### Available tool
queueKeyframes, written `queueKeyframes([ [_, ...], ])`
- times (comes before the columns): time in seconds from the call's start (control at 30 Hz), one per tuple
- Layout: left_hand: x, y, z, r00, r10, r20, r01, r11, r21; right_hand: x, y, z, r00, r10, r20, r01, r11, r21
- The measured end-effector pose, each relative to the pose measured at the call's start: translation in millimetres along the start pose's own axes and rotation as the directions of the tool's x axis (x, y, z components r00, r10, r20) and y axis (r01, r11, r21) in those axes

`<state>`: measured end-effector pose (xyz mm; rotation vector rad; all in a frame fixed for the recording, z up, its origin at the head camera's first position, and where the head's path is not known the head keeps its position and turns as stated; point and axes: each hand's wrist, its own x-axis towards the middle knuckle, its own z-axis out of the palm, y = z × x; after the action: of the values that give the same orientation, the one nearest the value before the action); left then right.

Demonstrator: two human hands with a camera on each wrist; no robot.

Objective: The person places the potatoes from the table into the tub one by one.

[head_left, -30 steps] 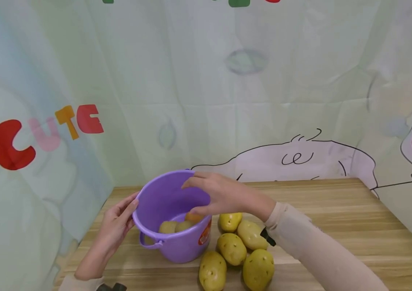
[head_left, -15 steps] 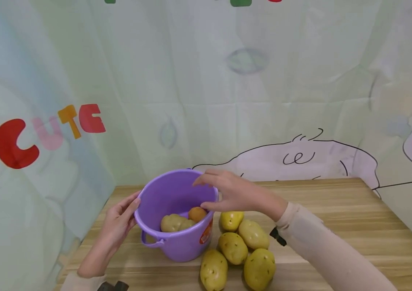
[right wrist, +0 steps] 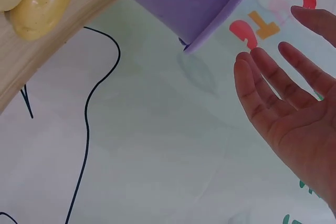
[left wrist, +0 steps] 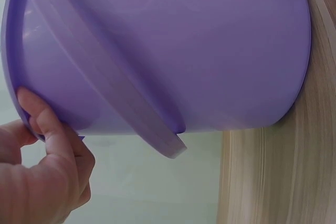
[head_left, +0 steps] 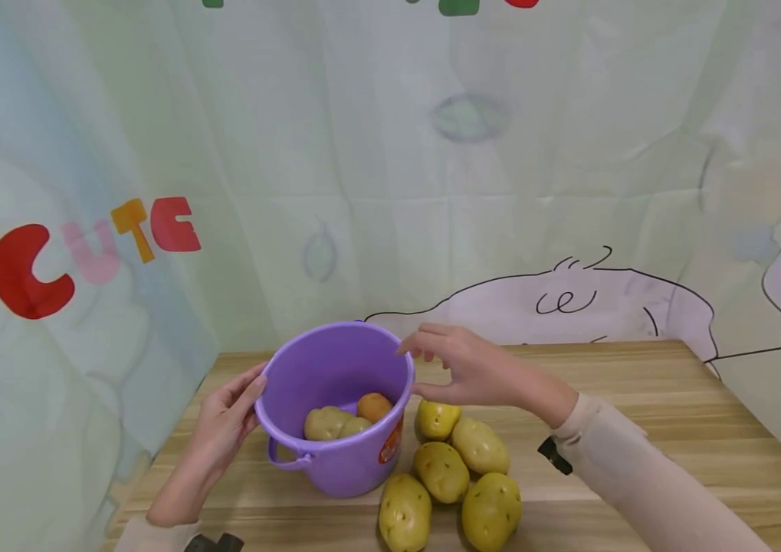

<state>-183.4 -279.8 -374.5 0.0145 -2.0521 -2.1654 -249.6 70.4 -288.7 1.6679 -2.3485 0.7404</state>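
A purple bucket [head_left: 335, 468] stands tilted toward me on the table in the head view. Inside it lie light brown potatoes [head_left: 326, 422] and one orange round thing [head_left: 374, 406]. My left hand [head_left: 221, 422] pinches the rim at its left side, thumb on the inside; in the left wrist view the fingers [left wrist: 50, 129] press the outer wall below the rim. My right hand [head_left: 466, 364] is just off the rim's right side, fingers loosely bent and holding nothing. In the right wrist view its palm [right wrist: 299, 114] faces the camera.
Several yellow potatoes [head_left: 441, 471] lie on the wooden table [head_left: 645, 429] right of the bucket, close to its wall. A printed cloth [head_left: 390, 169] hangs behind the table and along its left side. The bucket's handle [left wrist: 105, 72] hangs down its outside.
My right hand has moved out of the bucket to the right, past the rim. The orange thing inside now shows fully. The left hand keeps its place on the rim.
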Motion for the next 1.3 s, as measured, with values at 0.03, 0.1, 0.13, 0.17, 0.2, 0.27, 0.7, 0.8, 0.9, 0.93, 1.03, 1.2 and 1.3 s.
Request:
queueKeyframes([
  [0.03,-0.1,0.2,0.0,1.000,0.000,0.002,0.000,1.000,0.000,-1.5,0.3,-0.2,1.000,0.001,0.000,-0.001,1.000,0.000],
  [0.1,-0.6,0.5,0.1,1.000,-0.003,0.002,0.003,1.000,-0.004,-4.4,0.8,-0.8,1.000,0.006,0.003,-0.006,1.000,0.001],
  [0.13,-0.8,0.7,0.0,1.000,-0.004,0.001,0.004,1.000,-0.005,-5.9,1.1,-1.2,1.000,0.012,0.006,-0.012,1.000,0.001],
  [0.17,-1.0,0.9,0.0,1.000,-0.005,0.001,0.005,1.000,-0.005,-7.4,1.2,-1.7,1.000,0.018,0.010,-0.018,1.000,0.003],
  [0.2,-1.1,1.1,0.1,1.000,-0.007,0.000,0.007,1.000,-0.005,-8.8,1.3,-2.3,1.000,0.025,0.014,-0.025,1.000,0.003],
  [0.27,-1.2,1.8,0.4,1.000,-0.011,-0.003,0.011,1.000,-0.004,-11.7,1.5,-3.6,0.999,0.039,0.023,-0.039,0.999,0.000],
  [0.7,0.3,0.7,-1.6,1.000,-0.009,-0.006,0.009,1.000,0.009,-32.4,10.3,0.3,0.992,0.112,0.061,-0.111,0.993,-0.027],
  [0.8,0.4,0.2,-1.3,1.000,-0.005,-0.003,0.005,1.000,-0.002,-36.6,14.3,3.9,0.991,0.116,0.069,-0.113,0.993,-0.040],
  [0.9,0.4,0.1,-0.8,1.000,0.002,0.002,-0.002,1.000,-0.013,-39.8,17.2,6.6,0.990,0.121,0.075,-0.118,0.992,-0.043],
  [0.93,0.3,0.0,-0.7,1.000,0.004,0.002,-0.004,1.000,-0.016,-40.8,17.8,7.4,0.989,0.127,0.080,-0.124,0.991,-0.041],
  [1.03,0.0,-0.1,-0.6,1.000,0.008,0.004,-0.008,1.000,-0.022,-43.6,19.1,9.8,0.985,0.145,0.090,-0.142,0.989,-0.039],
  [1.2,-0.1,0.2,-0.4,1.000,0.010,0.005,-0.010,1.000,-0.030,-48.8,22.0,14.1,0.981,0.169,0.095,-0.165,0.985,-0.049],
  [1.3,0.1,0.6,-0.3,1.000,0.008,0.003,-0.008,1.000,-0.028,-52.7,24.5,17.6,0.977,0.183,0.111,-0.179,0.983,-0.050],
])
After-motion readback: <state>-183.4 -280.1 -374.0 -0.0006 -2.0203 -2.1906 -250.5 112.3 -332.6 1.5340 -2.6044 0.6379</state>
